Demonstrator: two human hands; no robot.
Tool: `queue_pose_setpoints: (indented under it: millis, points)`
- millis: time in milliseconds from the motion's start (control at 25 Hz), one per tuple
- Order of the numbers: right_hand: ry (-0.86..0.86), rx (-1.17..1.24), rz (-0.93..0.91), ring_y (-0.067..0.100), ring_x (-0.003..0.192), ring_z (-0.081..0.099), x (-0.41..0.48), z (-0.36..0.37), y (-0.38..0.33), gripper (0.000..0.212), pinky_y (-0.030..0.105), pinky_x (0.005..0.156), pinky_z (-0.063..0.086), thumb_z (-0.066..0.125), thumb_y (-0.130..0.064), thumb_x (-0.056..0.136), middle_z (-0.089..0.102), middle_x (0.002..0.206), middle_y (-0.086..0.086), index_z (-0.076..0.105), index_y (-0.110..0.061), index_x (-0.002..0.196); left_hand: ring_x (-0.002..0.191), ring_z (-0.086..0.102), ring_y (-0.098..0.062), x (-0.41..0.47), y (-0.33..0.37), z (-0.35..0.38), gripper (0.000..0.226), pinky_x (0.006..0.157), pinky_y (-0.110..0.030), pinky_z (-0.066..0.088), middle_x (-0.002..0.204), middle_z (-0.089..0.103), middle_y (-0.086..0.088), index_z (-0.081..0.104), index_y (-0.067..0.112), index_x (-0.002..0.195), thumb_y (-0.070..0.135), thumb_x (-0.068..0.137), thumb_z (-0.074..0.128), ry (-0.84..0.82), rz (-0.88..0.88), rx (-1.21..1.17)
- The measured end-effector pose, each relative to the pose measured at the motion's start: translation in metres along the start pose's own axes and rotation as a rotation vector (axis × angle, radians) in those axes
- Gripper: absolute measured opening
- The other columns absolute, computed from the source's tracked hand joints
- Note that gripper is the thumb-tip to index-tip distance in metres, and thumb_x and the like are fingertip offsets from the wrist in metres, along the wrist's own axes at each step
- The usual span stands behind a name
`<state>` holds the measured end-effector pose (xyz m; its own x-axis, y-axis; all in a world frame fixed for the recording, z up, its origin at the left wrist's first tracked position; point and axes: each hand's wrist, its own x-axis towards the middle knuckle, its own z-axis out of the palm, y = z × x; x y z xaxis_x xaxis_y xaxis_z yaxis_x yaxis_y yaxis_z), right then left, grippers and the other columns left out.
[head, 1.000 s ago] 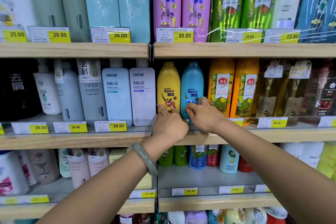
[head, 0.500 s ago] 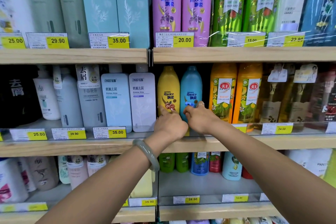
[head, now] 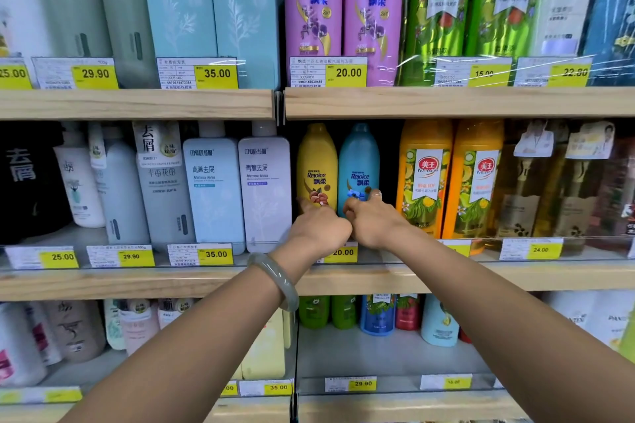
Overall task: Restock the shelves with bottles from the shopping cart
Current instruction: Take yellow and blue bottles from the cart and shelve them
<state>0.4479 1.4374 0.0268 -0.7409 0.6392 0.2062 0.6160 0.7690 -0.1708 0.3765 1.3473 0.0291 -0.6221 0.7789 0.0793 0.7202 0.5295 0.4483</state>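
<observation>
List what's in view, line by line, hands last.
teal packs: two, teal, top shelf, left.
purple Rejoice bottles: two, purple, top shelf, centre.
green bottles: two, green, top shelf, right.
Conquer bottles: two, pale blue and lilac, middle shelf, left.
yellow Rejoice bottle: one, yellow, middle shelf, centre.
blue Rejoice bottle: one, blue, beside the yellow one.
orange bottles: two, orange, right of the blue one.
price tags: many, yellow, shelf edges.
bracelet: one, grey-green, left wrist.
left hand: one, at yellow bottle's base.
right hand: one, fingers round blue bottle's base.
</observation>
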Motion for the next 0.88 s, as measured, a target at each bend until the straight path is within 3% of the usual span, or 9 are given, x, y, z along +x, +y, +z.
queue_pose_setpoints:
  millis: [120, 320, 440, 520, 680, 880]
  points:
    - [0.000, 0.009, -0.002, 0.040, 0.102, 0.056, 0.000, 0.000, 0.001, 0.033, 0.039, 0.088, 0.044, 0.037, -0.027, 0.098, 0.034, 0.133, 0.022, 0.047, -0.020, 0.129, 0.121, 0.046, -0.045, 0.002, 0.000, 0.002, 0.060, 0.097, -0.036, 0.039, 0.154, -0.006, -0.028, 0.034, 0.002, 0.140, 0.016, 0.083, 0.043, 0.002, -0.003, 0.008]
    - [-0.002, 0.008, 0.001, 0.039, 0.103, 0.055, -0.008, 0.001, 0.000, 0.033, 0.042, 0.090, 0.046, 0.034, -0.035, 0.100, 0.035, 0.134, 0.020, 0.049, -0.018, 0.125, 0.113, 0.050, -0.041, 0.002, -0.003, 0.005, 0.050, 0.098, -0.040, 0.042, 0.151, 0.013, -0.025, 0.045, 0.004, 0.129, 0.019, 0.081, 0.045, 0.020, 0.007, 0.015]
    - [0.121, -0.020, -0.022, 0.040, 0.104, 0.055, -0.020, -0.003, -0.004, 0.030, 0.041, 0.083, 0.045, 0.037, -0.031, 0.098, 0.043, 0.131, 0.018, 0.052, -0.016, 0.120, 0.114, 0.050, -0.037, -0.012, -0.005, 0.004, 0.039, 0.094, -0.039, 0.045, 0.141, 0.037, -0.018, 0.053, 0.009, 0.119, 0.019, 0.081, 0.048, 0.139, 0.094, -0.020]
    - [0.278, -0.027, -0.066, 0.038, 0.100, 0.058, -0.032, -0.008, -0.015, 0.028, 0.038, 0.075, 0.045, 0.039, -0.030, 0.096, 0.054, 0.119, 0.015, 0.057, -0.016, 0.112, 0.116, 0.052, -0.033, -0.029, -0.012, 0.001, 0.040, 0.093, -0.038, 0.046, 0.135, 0.049, -0.012, 0.056, 0.016, 0.123, 0.019, 0.084, 0.049, 0.263, 0.130, -0.069]
    - [0.453, 0.041, -0.179, 0.035, 0.094, 0.062, -0.061, 0.001, -0.058, 0.028, 0.035, 0.066, 0.041, 0.039, -0.029, 0.097, 0.063, 0.106, 0.012, 0.061, -0.016, 0.106, 0.110, 0.057, -0.031, -0.060, -0.043, -0.007, 0.032, 0.086, -0.034, 0.048, 0.121, 0.062, -0.007, 0.063, 0.021, 0.115, 0.021, 0.086, 0.048, 0.474, 0.029, -0.146]
    - [0.332, 0.151, -0.344, 0.036, 0.094, 0.062, -0.089, 0.034, -0.123, 0.025, 0.036, 0.069, 0.045, 0.043, -0.030, 0.093, 0.067, 0.102, 0.013, 0.063, -0.018, 0.101, 0.109, 0.059, -0.029, -0.114, -0.127, -0.014, 0.029, 0.087, -0.033, 0.047, 0.117, 0.064, -0.007, 0.065, 0.019, 0.110, 0.020, 0.085, 0.051, 0.522, -0.143, -0.178]
